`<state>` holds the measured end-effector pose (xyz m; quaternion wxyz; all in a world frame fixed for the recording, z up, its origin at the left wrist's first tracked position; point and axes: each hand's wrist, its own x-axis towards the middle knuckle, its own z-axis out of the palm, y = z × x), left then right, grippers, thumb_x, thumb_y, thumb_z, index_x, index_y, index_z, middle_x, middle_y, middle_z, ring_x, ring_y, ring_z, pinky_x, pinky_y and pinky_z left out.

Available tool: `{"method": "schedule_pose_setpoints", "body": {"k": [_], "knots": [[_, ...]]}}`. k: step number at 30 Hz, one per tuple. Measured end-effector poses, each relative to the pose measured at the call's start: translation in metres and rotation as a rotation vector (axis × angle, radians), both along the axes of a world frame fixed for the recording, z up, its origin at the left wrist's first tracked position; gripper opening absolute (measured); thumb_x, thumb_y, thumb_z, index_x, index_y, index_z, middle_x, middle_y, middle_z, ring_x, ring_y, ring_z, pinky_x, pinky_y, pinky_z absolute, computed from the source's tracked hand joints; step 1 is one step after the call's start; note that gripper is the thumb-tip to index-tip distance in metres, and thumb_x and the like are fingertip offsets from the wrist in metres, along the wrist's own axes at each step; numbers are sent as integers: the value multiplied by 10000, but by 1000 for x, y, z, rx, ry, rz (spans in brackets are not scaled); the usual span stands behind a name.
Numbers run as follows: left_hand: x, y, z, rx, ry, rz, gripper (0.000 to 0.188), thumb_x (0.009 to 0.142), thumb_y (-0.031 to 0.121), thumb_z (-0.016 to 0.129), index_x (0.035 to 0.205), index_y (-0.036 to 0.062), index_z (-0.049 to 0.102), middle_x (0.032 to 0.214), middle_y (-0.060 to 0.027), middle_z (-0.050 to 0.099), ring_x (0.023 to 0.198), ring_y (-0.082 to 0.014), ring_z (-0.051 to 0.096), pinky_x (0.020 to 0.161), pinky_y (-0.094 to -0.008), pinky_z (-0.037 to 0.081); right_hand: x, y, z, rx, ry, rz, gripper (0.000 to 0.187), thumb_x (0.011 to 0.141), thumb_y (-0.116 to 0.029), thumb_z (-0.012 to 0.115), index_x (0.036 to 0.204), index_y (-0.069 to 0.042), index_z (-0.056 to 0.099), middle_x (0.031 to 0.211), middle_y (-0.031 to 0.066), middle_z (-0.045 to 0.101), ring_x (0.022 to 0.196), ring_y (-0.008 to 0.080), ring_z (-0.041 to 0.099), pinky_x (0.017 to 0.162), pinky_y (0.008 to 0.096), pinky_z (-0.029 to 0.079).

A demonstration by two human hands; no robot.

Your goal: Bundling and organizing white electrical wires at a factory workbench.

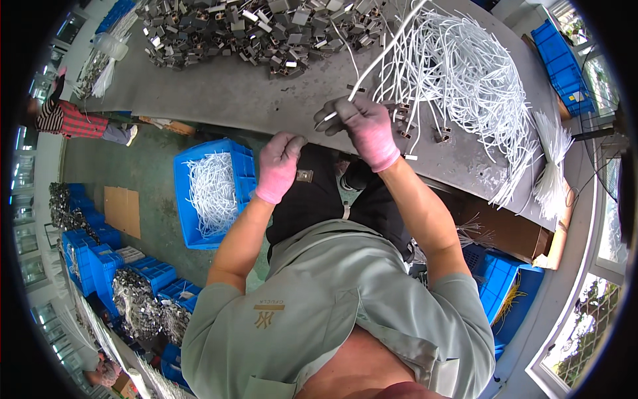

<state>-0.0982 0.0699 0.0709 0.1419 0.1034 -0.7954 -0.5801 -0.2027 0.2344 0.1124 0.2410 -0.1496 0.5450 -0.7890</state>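
Note:
Both of my hands wear pink gloves with grey fingertips. My right hand (359,128), over the table's front edge, is closed round a white cable (372,70). The cable runs up to the far edge of the view, and its short end pokes out left of the fingers. Lower and to the left, my left hand (279,166) is closed, thumb against the fingers. A small squarish metal piece (304,175) shows beside its palm; whether the hidden fingers grip it I cannot tell. Several small brown-and-metal parts (441,135) with white leads lie right of my right hand.
The grey table (219,100) bears a heap of dark metal housings (266,30) and a pile of white cables (458,73). A blue crate (247,169) of white cable pieces stands on the floor at left. More blue crates (103,266) stand farther left. Another person (73,120) is at far left.

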Motion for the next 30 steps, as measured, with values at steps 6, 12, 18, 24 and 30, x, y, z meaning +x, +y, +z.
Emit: {"method": "schedule_pose_setpoints", "body": {"k": [6,12,18,24,30], "knots": [[4,-3,0,129,6,-4,173,923,167,564,942,2,609,632,17,501,554,-55,440,504,-223,362,-12,5,22,266,181,59,240,927,-166,551,972,53,640,814,96,648,641,133,599,589,249,480],[3,4,-4,104,70,12,216,936,189,560,1032,-3,579,637,31,475,522,-34,409,465,-200,334,-15,8,26,162,169,-30,223,914,-189,583,928,29,628,764,89,650,590,131,602,522,237,481],[8,-4,-2,272,-30,45,197,921,138,566,1048,-12,580,686,2,538,590,-62,474,540,-235,410,-7,7,24,-48,99,187,262,942,-138,506,1085,69,579,956,157,674,741,207,675,652,290,551],[8,-2,2,-226,213,148,242,939,157,545,1110,-14,536,801,-46,610,635,-116,555,584,-247,471,-25,23,46,208,127,-29,287,949,-227,517,1008,36,615,884,103,686,678,142,667,533,229,506],[1,-1,-4,-419,377,274,213,885,53,599,1086,8,547,822,-131,648,710,-221,657,629,-301,509,-22,19,43,162,25,-134,329,946,-276,540,904,38,630,791,103,679,640,158,670,555,242,522]]}}
